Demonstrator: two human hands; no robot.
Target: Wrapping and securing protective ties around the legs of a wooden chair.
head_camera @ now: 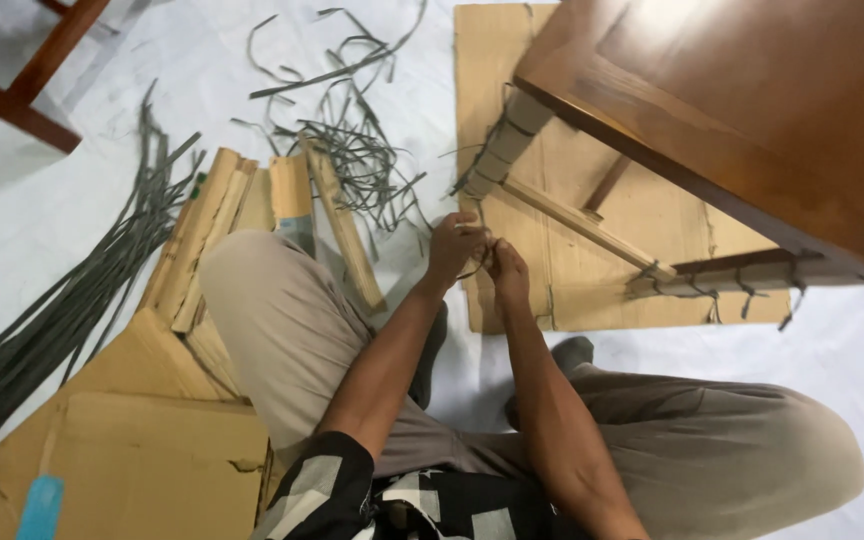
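Two hands: left hand [455,243] and right hand [505,268] meet at centre; fingers of both pressed together, pinching a thin grey strap [476,268]
Table: brown wooden table [742,110] at 2 o'clock; likely heavy, stiff; its wrapped leg [507,145] is the handhold
Cardboard: flat tan sheets [132,460] at 8 o'clock; blue tape patch [40,508]; light, bendable
Strap: probably limp, light; loose straps [352,150] at 11 o'clock

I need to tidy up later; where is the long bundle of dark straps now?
In the head view, the long bundle of dark straps lies on the white floor at the far left, beside the cardboard pieces.
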